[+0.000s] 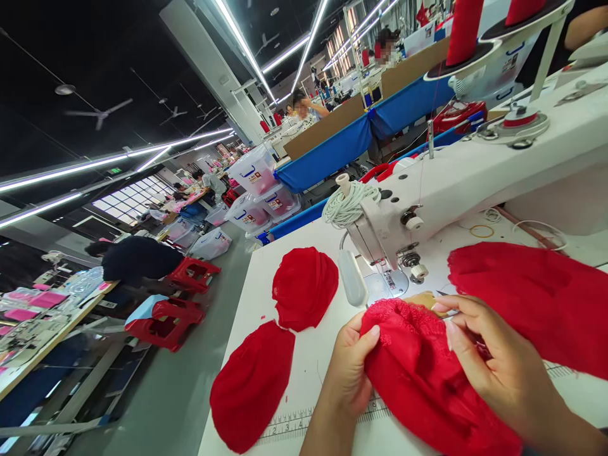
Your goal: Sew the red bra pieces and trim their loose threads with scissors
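The gathered red cloth [403, 373] is held up over the near part of the table [323, 361], just in front of the sewing machine's presser foot [390, 278]. The left hand [351, 364] pinches its left side between thumb and fingers. The right hand [498, 361] is partly closed at its right side, gripping a thin metal tool [449, 313] whose kind I cannot tell.

Left of the cloth lie two rounded red pieces: the upper piece [306, 288] near the table's far left corner, the lower piece [254, 386] along its left edge, their borders meeting or nearly so. A ruler scale [285, 427] runs toward the near edge. Another red cloth [527, 297] spreads toward the table's right side.

The white sewing machine [456, 183] stands across the table's far side, a pale cord coil [349, 206] on its head. Beyond the far edge are stacked clear boxes [259, 190]; past the left edge, red stools [159, 320] stand on the floor [190, 361].
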